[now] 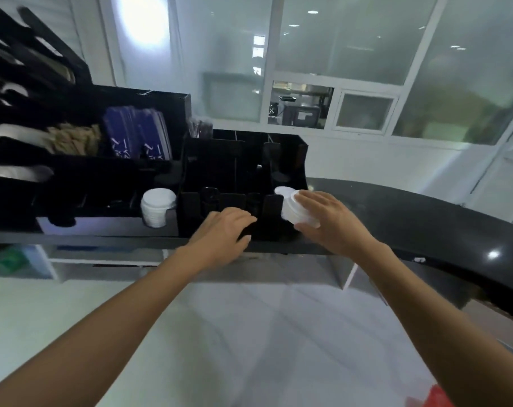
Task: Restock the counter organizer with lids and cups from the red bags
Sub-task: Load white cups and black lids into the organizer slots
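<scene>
A black counter organizer (243, 154) with several compartments stands on the dark counter. My right hand (328, 218) grips a stack of white lids (296, 210) at the organizer's front right slot. My left hand (223, 230) rests on the organizer's front edge, fingers loosely bent, holding nothing that I can see. A second stack of white lids (156, 207) sits in a slot of the neighbouring black organizer (108, 207) to the left. A corner of a red bag (437, 396) shows at the bottom right.
The left organizer holds dark blue packets (140, 136), brown napkins (73, 139) and white cutlery (17, 133). The curved black counter (425, 218) runs off to the right. Glass partitions stand behind. A white surface (249, 333) lies below my arms.
</scene>
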`<state>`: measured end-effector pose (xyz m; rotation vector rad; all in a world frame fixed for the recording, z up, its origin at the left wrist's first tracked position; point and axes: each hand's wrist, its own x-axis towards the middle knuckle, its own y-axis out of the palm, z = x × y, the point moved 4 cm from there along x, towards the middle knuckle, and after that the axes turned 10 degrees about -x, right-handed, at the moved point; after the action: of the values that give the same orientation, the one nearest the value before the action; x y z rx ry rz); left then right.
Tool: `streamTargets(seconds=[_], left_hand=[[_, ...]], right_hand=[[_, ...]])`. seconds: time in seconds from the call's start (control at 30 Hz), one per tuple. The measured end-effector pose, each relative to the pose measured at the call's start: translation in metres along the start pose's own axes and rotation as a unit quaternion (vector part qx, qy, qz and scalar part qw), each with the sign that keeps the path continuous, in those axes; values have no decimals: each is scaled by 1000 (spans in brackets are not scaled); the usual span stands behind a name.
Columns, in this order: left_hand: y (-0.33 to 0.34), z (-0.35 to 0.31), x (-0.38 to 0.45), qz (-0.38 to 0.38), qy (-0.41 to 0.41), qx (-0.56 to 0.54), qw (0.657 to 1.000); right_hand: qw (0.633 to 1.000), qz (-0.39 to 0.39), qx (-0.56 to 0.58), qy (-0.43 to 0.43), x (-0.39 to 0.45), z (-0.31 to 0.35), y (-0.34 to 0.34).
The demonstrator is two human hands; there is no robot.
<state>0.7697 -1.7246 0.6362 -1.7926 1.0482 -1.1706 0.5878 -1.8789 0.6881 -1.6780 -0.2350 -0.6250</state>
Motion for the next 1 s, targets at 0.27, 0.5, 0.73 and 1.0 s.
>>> streamTargets(seconds=[0.27,0.5,0.73,1.0], left_hand=[[-11,50,15,7,2,12,1000],[-33,85,12,-24,-26,22,999],[-29,81,31,-21,-20,22,999],[-1,37,80,0,7,28,1000]], right_hand=[[1000,6,1,1,49,15,18],[999,27,12,-25,102,35,29],[999,37,-1,15,119,0,29],[996,66,-24,46,102,-51,36]])
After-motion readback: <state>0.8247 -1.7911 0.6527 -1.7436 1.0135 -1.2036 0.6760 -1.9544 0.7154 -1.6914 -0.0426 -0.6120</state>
